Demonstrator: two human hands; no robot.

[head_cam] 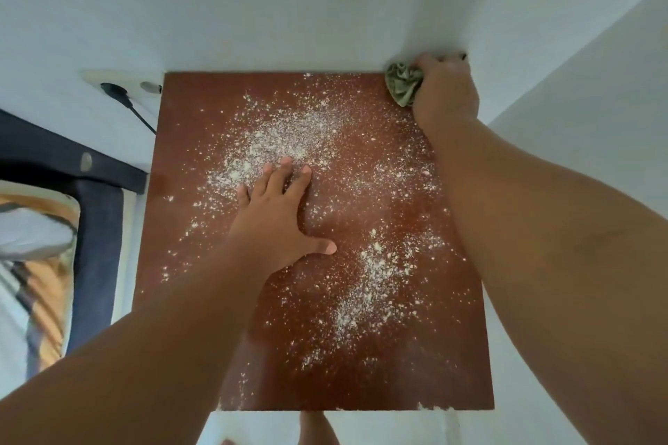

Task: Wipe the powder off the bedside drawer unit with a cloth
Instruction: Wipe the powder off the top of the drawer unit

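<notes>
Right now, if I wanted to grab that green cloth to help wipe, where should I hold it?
The green cloth is scrunched into a ball at the far right corner of the drawer unit top, already gripped by the right hand. Only its left, bunched side sticks out, so probably pinch those folds from the left, over the powder; walls block the back and right.

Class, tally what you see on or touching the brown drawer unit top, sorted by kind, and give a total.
Hands: 2, left hand and right hand
Cloths: 1, green cloth
Total: 3
</notes>
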